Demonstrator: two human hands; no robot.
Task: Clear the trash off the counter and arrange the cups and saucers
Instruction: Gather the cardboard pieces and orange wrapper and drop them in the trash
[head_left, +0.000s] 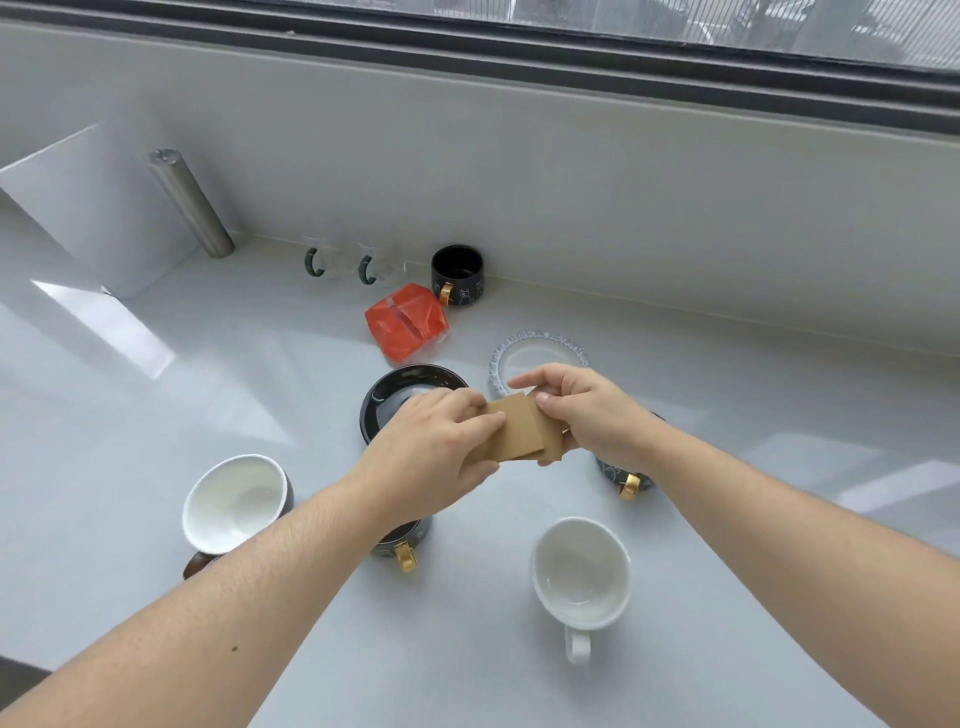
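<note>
While both hands, left (431, 457) and right (587, 410), pinch the brown cardboard scrap (524, 428) above the table (156, 415), black saucer (387, 395) just below, a dropped scrap or sweeping wrist could likely knock the cups crowding beneath.

Both forearms bare, reaching in from bottom corners, converging mid-frame above counter level. Left hand (431, 457) palm down, knuckles up, fingers curled forward, thumb tucked under, pinching near-left edge of brown cardboard piece (524, 428). Right hand (592, 410) meets it from opposite side, wrist slightly bent, thumb on top of card, index finger extended along far edge, remaining fingers wrapped beneath. Hands nearly touching, card spanning between them. Both grips closed on it.
</note>
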